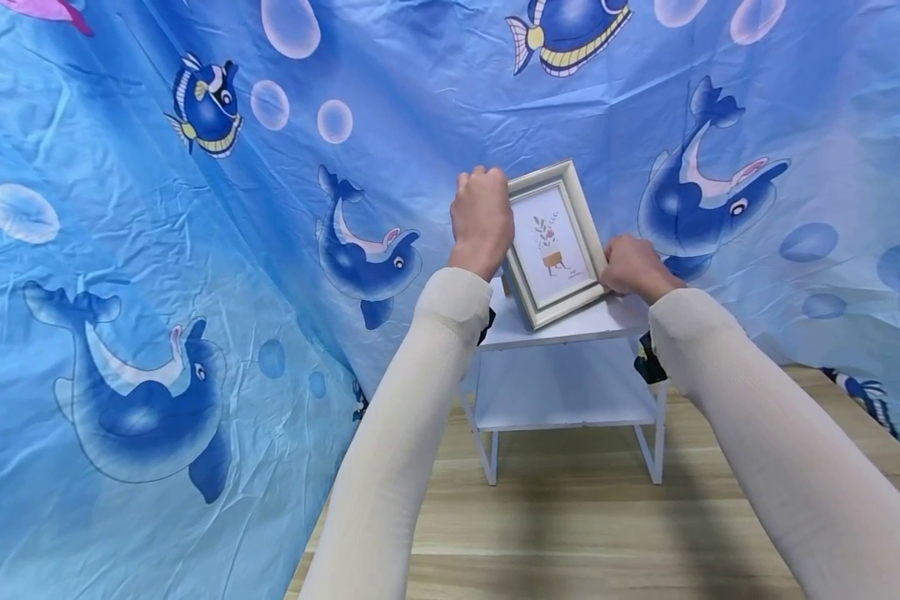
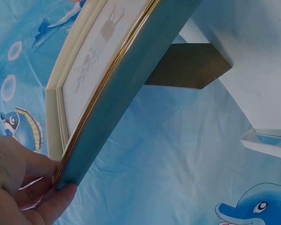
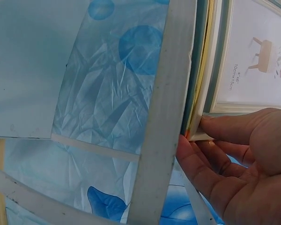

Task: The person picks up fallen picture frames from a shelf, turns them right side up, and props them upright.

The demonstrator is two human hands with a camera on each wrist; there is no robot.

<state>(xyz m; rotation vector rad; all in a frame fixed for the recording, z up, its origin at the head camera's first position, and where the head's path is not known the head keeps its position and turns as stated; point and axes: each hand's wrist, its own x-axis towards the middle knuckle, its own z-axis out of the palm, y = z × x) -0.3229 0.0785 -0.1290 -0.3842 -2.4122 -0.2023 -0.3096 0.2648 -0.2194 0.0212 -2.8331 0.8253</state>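
A cream picture frame (image 1: 546,242) with a gold inner line and blue-green sides tilts over the white table's top. Its print shows a plant in a brown pot on legs. My left hand (image 1: 483,215) grips the upper left corner; in the left wrist view the thumb and fingers (image 2: 56,201) pinch that corner from both faces. Lower down, my right hand (image 1: 633,265) holds the lower right corner, thumb on the front and fingers beneath in the right wrist view. A brown support leg (image 2: 189,65) sticks out from the back of the frame.
The small white table (image 1: 562,340) has a lower shelf (image 1: 566,404) and metal legs. Blue curtains (image 1: 255,208) printed with dolphins and fish hang close behind and at both sides. Wood-look flooring (image 1: 555,517) lies below.
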